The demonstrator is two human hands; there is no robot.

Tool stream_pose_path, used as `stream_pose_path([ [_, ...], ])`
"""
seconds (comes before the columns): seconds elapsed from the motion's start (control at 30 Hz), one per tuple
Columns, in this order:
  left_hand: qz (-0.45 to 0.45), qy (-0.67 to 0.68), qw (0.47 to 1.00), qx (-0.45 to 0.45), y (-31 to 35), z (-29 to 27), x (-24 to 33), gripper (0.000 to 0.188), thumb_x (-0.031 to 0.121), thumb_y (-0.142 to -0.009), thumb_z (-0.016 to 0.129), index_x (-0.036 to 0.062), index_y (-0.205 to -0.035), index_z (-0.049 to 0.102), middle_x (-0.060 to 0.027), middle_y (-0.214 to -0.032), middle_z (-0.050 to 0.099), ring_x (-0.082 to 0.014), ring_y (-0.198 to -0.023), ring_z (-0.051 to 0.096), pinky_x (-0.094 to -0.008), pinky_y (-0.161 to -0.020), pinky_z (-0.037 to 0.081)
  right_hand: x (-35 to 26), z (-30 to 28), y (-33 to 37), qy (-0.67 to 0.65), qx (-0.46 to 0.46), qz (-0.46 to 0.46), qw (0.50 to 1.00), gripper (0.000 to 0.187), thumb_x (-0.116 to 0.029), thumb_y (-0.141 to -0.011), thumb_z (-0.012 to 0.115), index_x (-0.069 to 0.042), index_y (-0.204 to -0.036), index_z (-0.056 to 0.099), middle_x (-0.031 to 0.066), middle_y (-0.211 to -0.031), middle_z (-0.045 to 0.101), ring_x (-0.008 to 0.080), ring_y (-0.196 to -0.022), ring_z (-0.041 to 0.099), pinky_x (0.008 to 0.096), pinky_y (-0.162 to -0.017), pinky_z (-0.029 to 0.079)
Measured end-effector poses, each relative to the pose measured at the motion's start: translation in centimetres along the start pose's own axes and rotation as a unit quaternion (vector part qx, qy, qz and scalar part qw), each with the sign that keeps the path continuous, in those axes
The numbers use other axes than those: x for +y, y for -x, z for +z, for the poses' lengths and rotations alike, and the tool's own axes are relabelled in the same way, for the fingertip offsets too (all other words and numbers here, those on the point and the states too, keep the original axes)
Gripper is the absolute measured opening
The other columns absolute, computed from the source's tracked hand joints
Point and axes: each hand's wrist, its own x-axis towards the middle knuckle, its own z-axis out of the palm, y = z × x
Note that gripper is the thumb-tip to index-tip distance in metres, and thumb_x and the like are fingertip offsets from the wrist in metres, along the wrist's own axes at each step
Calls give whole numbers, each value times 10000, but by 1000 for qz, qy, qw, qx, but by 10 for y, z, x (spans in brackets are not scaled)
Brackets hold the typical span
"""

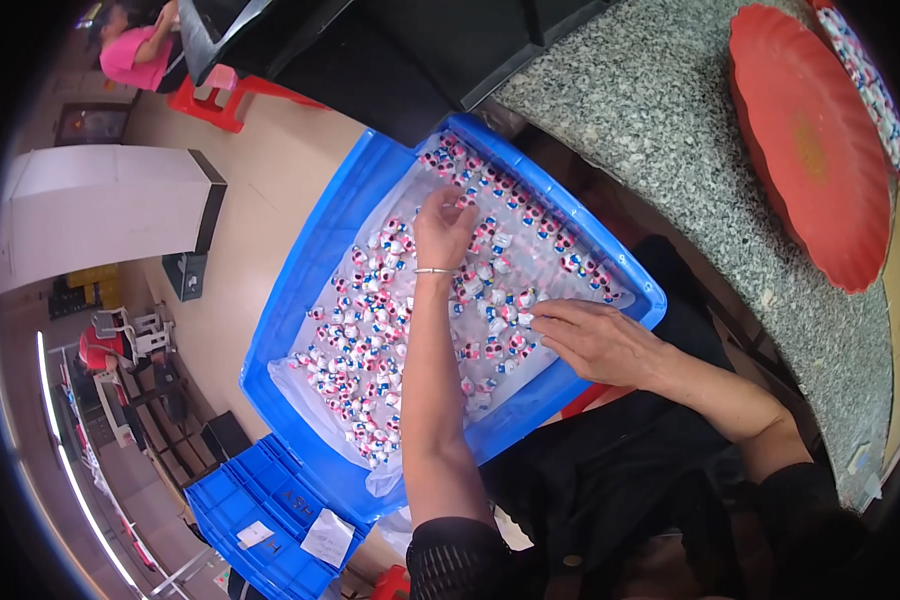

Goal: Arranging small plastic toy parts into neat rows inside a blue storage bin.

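Observation:
Many small painted figurines, white with pink, blue and black, lie in a blue plastic crate lined with clear plastic sheeting. My left hand, with a bangle at the wrist, reaches over the crate's far half. Its fingers are curled in around a small figurine. Over the near right side of the crate is my right hand, palm down, with fingers drawn together. Its fingertips come down beside a white figurine; whether they pinch anything is hidden.
At the right is a speckled stone counter with a red scalloped tray. A folded blue crate lies at lower left. Black sheeting stands beyond my crate. A person in pink is at far left, near a red stool.

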Motion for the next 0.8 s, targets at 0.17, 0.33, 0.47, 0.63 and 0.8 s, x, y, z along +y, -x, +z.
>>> stream_pose_path([
  [0.17, 128, -149, 980, 30, -7, 10, -1, 274, 6, -762, 718, 17, -1022, 631, -64, -898, 617, -123, -693, 646, -245, -611, 511, 0, -1, -2, -13, 14, -8, 1000, 137, -34, -848, 586, 12, -973, 556, 158, -1056, 587, 337, -944, 624, 413, -802, 518],
  [0.33, 155, -207, 963, 74, -2, 7, 3, 281, -8, -751, 711, 30, -1026, 665, -98, -886, 627, -174, -702, 667, -282, -650, 540, 1, -1, 0, -10, 19, -9, 1000, 135, -28, -843, 585, 10, -967, 551, 152, -1035, 585, 334, -933, 623, 413, -791, 517],
  [0.47, 175, -180, 965, 78, -6, 10, 6, 234, -21, -759, 691, 19, -987, 655, -101, -890, 627, -186, -704, 669, -289, -651, 540, 3, 2, 2, 23, 31, -15, 999, 214, -63, -832, 655, 0, -1033, 621, 117, -1085, 614, 293, -935, 645, 369, -780, 549],
  [0.63, 132, -104, 978, 122, 4, 3, 9, 155, -16, -763, 682, 10, -898, 611, -89, -889, 628, -175, -684, 655, -283, -625, 524, 2, 2, -1, 19, 25, -18, 999, 208, -63, -834, 656, -1, -1029, 622, 113, -1076, 617, 286, -930, 645, 365, -773, 548],
  [0.8, 169, -227, 959, 29, 28, -10, 20, 213, 72, -741, 730, 34, -921, 624, -105, -904, 620, -233, -746, 621, -343, -675, 500, 7, 0, 1, 21, 30, -10, 999, 191, -60, -835, 657, 3, -1013, 628, 117, -1070, 619, 286, -929, 644, 364, -776, 546],
])
